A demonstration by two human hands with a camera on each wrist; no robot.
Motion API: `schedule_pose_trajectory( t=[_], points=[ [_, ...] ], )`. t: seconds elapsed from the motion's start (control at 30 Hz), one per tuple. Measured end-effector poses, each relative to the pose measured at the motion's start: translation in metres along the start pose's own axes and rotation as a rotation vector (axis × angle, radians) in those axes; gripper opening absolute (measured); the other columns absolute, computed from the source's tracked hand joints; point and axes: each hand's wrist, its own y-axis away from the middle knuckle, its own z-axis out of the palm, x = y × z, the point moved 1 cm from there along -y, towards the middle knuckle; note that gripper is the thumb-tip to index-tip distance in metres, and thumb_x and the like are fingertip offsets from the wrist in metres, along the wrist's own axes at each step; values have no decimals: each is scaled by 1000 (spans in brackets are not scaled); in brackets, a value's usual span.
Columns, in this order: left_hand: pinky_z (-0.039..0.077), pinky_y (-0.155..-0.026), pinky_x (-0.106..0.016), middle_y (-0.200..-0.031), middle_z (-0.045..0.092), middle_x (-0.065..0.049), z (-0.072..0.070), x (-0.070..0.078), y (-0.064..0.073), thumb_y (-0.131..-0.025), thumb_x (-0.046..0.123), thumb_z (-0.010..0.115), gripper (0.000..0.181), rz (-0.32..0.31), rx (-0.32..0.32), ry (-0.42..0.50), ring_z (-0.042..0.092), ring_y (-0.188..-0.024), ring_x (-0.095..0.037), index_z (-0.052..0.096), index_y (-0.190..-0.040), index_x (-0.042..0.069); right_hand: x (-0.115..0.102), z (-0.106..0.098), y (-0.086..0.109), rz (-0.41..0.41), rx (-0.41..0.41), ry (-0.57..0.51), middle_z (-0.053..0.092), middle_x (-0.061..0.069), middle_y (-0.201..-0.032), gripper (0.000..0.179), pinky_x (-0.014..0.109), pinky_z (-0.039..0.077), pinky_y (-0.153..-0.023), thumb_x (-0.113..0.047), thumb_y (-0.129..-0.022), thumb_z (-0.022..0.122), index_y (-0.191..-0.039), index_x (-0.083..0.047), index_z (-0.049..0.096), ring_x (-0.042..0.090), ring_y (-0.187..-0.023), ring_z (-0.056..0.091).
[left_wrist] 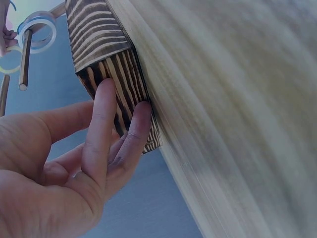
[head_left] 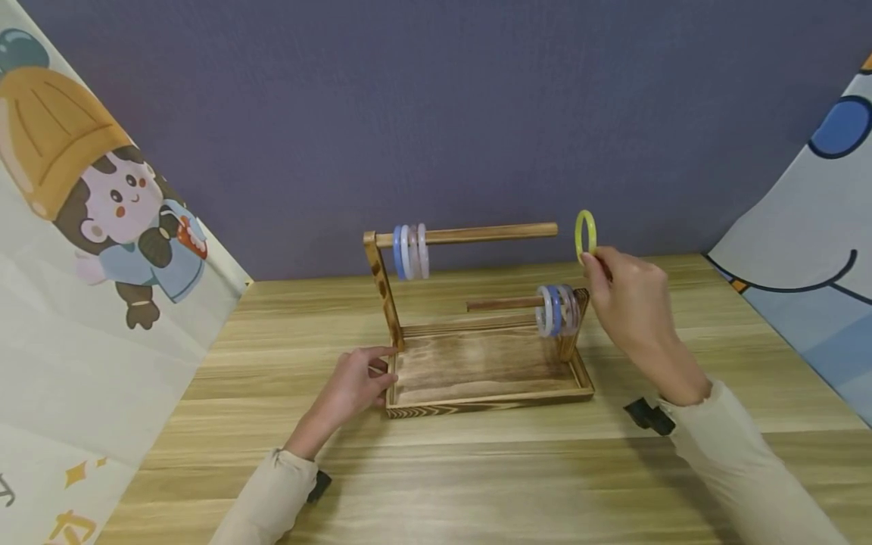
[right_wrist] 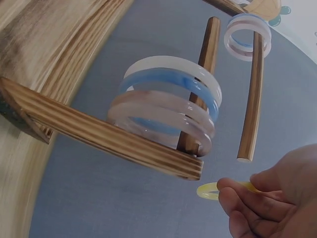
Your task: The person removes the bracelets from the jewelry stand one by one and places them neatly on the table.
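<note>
Right hand (head_left: 630, 299) pinches the yellow ring (head_left: 578, 236) between thumb and fingers, just beyond the upper bar's (head_left: 487, 232) free right tip, a gap between. That bar runs bare from its tip to the upper rings (head_left: 406, 252), bunched near the left post. Lower bar (head_left: 504, 304): free tip points left, lower rings (head_left: 556, 310) crowd its right post. Left hand (head_left: 354, 382) grips the wooden stand's (head_left: 477, 363) left end (fingertips against the outer face). Open tabletop (head_left: 477, 469) fronts the near edge.
</note>
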Motion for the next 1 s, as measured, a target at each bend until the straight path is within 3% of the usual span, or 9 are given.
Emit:
schedule_pose_trajectory(
  t=[0.33, 0.57, 0.7, 0.83, 1.0],
  points=[
    [62, -58, -28, -102, 68, -15, 0, 1, 1, -91, 3, 71, 47, -13, -4, -2, 69, -85, -20, 61, -137, 8, 4, -9, 6, 21, 42, 20, 67, 22, -72, 17, 50, 51, -49, -4, -96, 65, -93, 12, 69, 35, -57, 62],
    [62, -56, -28, -102, 68, -14, 0, 2, 1, -91, 2, 71, 47, -9, -3, -12, 69, -84, -19, 61, -136, 8, 9, -14, 16, 42, 13, -15, 67, 24, -72, 14, 53, 54, -48, 0, -94, 66, -91, 13, 68, 37, -58, 65],
    [62, -55, -28, -101, 67, -14, 1, 3, 2, -91, 2, 71, 47, -7, -1, -31, 69, -82, -19, 61, -136, 8, 15, -16, 25, 73, -21, -30, 67, 20, -70, 12, 37, 52, -44, 0, -94, 66, -88, 10, 69, 32, -54, 64],
    [61, -54, -27, -101, 68, -15, 2, 5, 3, -91, 1, 70, 46, 7, 6, -58, 69, -79, -19, 61, -136, 6, 23, -19, 36, 127, -57, -44, 68, 18, -70, 14, 16, 35, -39, -2, -96, 63, -86, 7, 70, 17, -46, 53],
    [60, -52, -27, -101, 68, -18, 3, 7, 4, -91, -1, 69, 46, 22, 18, -72, 70, -77, -20, 61, -135, 4, 37, -21, 50, 186, -108, -48, 68, 17, -70, 19, 17, 27, -34, -5, -98, 61, -84, 5, 68, 3, -43, 38]
  ],
)
